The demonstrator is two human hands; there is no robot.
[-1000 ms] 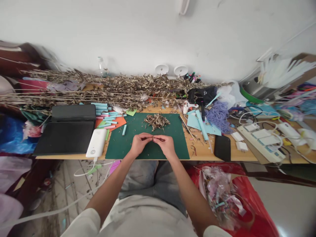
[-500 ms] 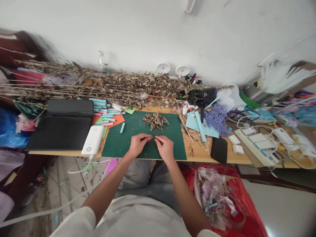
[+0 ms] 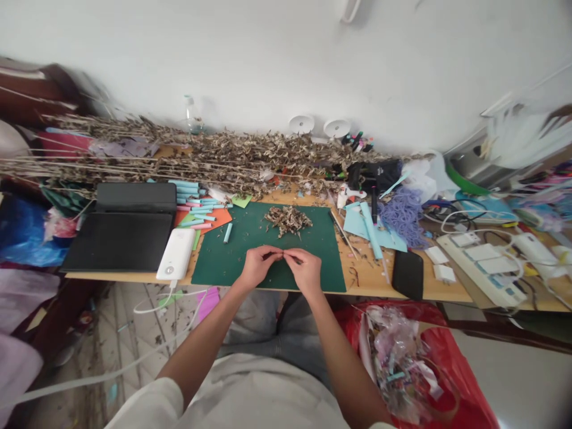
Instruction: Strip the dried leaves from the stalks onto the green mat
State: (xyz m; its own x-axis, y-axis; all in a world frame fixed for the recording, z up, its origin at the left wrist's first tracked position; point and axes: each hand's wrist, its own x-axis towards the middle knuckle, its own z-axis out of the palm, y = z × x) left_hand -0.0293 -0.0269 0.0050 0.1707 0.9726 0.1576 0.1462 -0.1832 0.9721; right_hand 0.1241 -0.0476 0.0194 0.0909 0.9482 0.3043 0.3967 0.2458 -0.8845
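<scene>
Over the near part of a green cutting mat [image 3: 218,262], my left hand [image 3: 259,265] and my right hand [image 3: 304,267] meet with their fingertips pinched together. Whatever lies between the fingers is too small to make out. Just beyond them rests a small heap of dried leaves [image 3: 288,220]. A short light-blue paper roll [image 3: 227,233] lies on the mat's left side. Long dried plant stalks with curled leaves [image 3: 241,152] stretch across the back of the table.
Left of the mat are a white power bank [image 3: 176,253] with a cable and a black tablet case [image 3: 120,238]. To the right lie blue paper [image 3: 355,223], purple yarn [image 3: 402,217], a black phone [image 3: 407,274] and a power strip [image 3: 480,268]. A red bag [image 3: 469,369] hangs below the edge.
My two hands have come together, so the small gap between their fingertips has closed. The whole view has shifted slightly, with things appearing further right.
</scene>
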